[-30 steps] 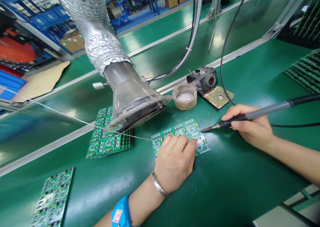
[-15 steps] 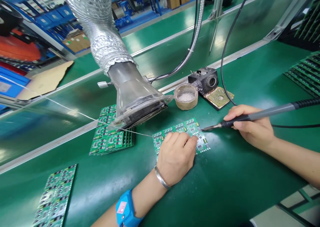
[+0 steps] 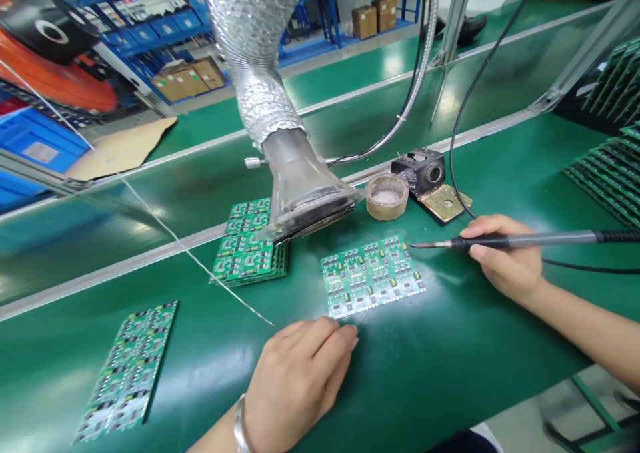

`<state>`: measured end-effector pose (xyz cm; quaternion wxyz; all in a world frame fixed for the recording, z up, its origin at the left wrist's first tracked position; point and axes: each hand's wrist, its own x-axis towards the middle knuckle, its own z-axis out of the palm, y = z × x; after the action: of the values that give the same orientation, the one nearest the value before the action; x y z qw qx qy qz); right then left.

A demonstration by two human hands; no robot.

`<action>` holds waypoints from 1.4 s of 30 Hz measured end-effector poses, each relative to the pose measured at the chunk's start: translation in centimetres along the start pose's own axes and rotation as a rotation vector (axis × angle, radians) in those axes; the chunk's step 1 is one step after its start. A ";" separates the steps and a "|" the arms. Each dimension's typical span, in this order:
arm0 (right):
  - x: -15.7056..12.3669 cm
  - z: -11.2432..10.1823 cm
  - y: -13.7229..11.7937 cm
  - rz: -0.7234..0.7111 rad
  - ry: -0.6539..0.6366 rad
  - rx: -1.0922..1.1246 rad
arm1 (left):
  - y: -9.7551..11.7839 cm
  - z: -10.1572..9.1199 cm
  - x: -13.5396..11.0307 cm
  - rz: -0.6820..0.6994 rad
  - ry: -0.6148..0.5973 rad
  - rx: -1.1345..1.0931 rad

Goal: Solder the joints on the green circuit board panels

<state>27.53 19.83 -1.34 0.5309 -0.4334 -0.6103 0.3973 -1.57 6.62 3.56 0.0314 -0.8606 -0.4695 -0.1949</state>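
Observation:
A green circuit board panel lies flat on the green mat in front of me. My left hand rests on the mat just below the panel's near-left corner, fingers pressed together. A thin solder wire runs from the upper left into this hand. My right hand grips a grey soldering iron like a pen. Its tip hangs just beyond the panel's far-right corner, apart from it.
A clear fume hood on a foil duct hangs over a stack of boards. Behind the panel stand a round dish and an iron stand. Another panel lies left; racked boards sit right.
My left hand has come off the panel and drawn back toward me with the wire. The iron tip has lifted slightly away from the panel's corner. The view has tilted up.

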 end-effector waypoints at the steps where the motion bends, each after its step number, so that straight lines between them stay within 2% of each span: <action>1: -0.4 0.3 -0.4 -0.034 -0.009 -0.011 | -0.2 0.2 -0.9 -0.032 -0.017 -0.008; 3: -1.5 1.1 -1.2 -0.091 -0.051 -0.037 | -0.7 1.0 -2.4 -0.083 -0.043 -0.021; 5: -2.8 2.5 -2.1 -0.086 -0.116 -0.063 | -1.0 1.7 -3.3 -0.105 -0.032 -0.024; 8: -4.5 4.9 -3.1 -0.059 -0.215 -0.054 | -1.2 2.1 -3.8 -0.107 0.035 -0.030; 13: -5.6 7.5 -3.7 -0.158 -0.272 -0.079 | -1.1 1.7 -4.0 -0.091 0.134 -0.050; 17: -5.5 7.5 -3.6 -0.203 -0.295 -0.143 | -1.0 2.0 -4.0 -0.076 0.166 -0.037; 24: -5.5 7.4 -3.7 -0.194 -0.349 -0.232 | -1.1 2.7 -3.6 -0.074 0.161 0.014; 33: -5.5 7.4 -3.6 -0.199 -0.384 -0.221 | -1.5 3.0 -3.2 -0.059 0.142 0.041; 39: -5.7 7.0 -3.1 -0.201 -0.343 -0.150 | -1.3 3.2 -3.2 -0.055 0.153 0.022; 42: -5.7 6.9 -3.0 -0.182 -0.363 -0.156 | -1.2 3.3 -3.0 -0.051 0.161 0.030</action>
<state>20.71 13.27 -1.10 0.4108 -0.3376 -0.7613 0.3711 -3.04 5.67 -0.71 0.0769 -0.8293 -0.4901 -0.2572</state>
